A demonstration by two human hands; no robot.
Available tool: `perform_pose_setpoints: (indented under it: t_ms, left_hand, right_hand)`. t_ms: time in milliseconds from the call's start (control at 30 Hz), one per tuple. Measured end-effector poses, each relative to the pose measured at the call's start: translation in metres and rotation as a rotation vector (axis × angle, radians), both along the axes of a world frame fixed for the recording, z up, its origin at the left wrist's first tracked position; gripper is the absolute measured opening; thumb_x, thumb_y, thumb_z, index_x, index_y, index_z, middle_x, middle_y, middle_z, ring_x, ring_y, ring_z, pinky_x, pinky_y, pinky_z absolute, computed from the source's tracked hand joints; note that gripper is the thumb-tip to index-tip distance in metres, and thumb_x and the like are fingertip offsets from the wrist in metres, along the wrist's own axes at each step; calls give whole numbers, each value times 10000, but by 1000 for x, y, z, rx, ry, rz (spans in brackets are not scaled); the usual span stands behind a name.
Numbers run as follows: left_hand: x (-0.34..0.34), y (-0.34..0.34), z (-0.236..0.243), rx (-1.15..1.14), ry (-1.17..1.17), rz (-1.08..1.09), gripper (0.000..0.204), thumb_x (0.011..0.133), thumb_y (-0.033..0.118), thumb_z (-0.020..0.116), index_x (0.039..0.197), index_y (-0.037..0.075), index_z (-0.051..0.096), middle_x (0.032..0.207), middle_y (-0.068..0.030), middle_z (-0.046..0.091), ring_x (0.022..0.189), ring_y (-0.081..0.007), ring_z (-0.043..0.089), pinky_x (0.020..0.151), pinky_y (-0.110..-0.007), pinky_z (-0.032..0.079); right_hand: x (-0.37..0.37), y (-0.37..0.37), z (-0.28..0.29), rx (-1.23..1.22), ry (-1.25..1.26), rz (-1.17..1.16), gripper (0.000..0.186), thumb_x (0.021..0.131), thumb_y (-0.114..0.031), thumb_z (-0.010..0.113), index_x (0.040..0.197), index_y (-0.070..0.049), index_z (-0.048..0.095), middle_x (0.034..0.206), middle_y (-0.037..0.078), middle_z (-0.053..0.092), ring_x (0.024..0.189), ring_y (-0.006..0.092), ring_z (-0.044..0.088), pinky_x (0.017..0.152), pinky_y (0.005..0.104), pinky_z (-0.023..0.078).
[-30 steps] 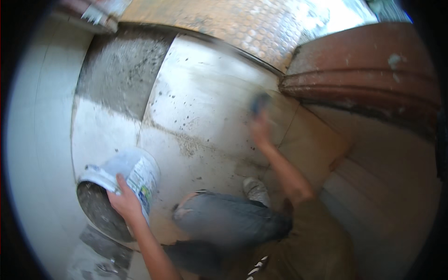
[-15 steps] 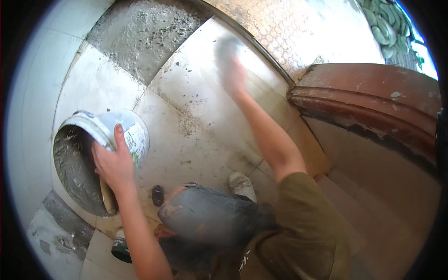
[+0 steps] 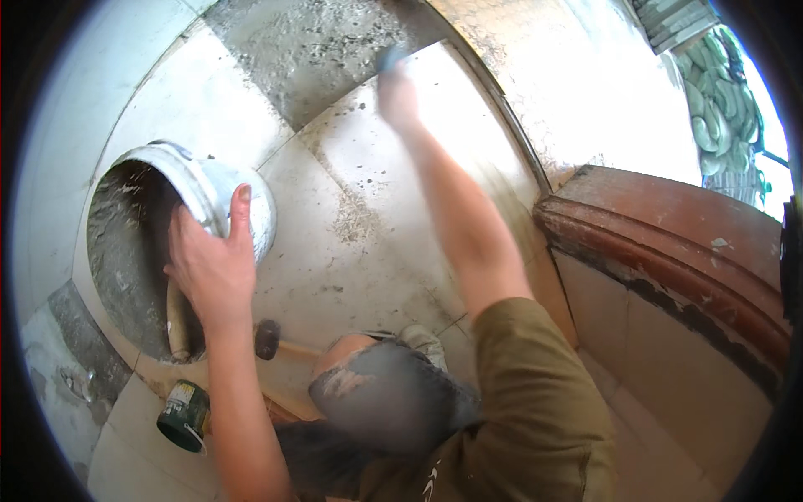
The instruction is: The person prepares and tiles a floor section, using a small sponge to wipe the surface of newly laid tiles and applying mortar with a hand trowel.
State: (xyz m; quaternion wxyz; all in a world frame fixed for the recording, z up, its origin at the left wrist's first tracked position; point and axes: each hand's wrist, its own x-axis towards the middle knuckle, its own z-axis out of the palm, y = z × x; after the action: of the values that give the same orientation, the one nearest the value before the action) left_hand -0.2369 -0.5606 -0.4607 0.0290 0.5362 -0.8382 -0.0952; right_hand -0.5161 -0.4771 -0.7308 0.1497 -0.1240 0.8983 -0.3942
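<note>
With my left hand (image 3: 213, 276) I grip the rim of the white bucket (image 3: 219, 186), thumb outside, fingers curled inside. The bucket lies tipped on the tiles, a wooden handle (image 3: 177, 322) in its mouth. My right hand (image 3: 397, 99) is closed on a dark object (image 3: 391, 58), too blurred to identify, by the rough cement patch (image 3: 301, 50).
</note>
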Motion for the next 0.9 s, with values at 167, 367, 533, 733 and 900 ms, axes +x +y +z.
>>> perform_pose_setpoints:
  t_ms: [167, 367, 533, 733, 900]
  left_hand:
    - [18, -2, 4, -37, -49, 15, 732, 808, 596, 565, 1145, -49, 496, 1173, -228, 516, 1161, -401, 465, 911, -719, 306]
    - [7, 0, 7, 0, -47, 18, 704, 800, 549, 606, 1156, -49, 496, 1173, -222, 520, 1137, -395, 482, 879, -699, 341]
    - [17, -9, -6, -39, 41, -1, 663, 793, 533, 623, 1119, -35, 518, 1108, -198, 550, 1092, -389, 507, 897, -680, 336]
    - [22, -7, 2, 30, -74, 82, 760, 774, 590, 608, 1169, -51, 501, 1196, -228, 518, 1190, -393, 447, 961, -685, 277]
    - [16, -5, -4, 62, -99, 70, 827, 761, 630, 595, 1186, -71, 488, 1273, -266, 468, 1242, -405, 399, 971, -701, 251]
  right_hand:
    - [58, 223, 13, -391, -112, -464, 367, 971, -281, 401, 1152, 27, 486, 976, 103, 575, 806, 205, 553, 685, 333, 457]
    - [6, 155, 9, 396, -70, -617, 311, 910, -221, 455, 1117, -4, 536, 1039, 233, 629, 914, 350, 628, 755, 434, 501]
    - [-50, -21, 11, 273, 201, 150, 366, 885, -309, 477, 998, 20, 588, 965, 270, 619, 920, 376, 610, 798, 435, 480]
    - [77, 158, 46, 131, 326, 120, 346, 908, -119, 475, 1229, 4, 435, 915, 190, 555, 767, 296, 560, 618, 393, 455]
    - [225, 383, 75, 437, 3, 1398, 527, 789, -78, 545, 1307, -166, 495, 904, 162, 519, 766, 288, 516, 637, 428, 414]
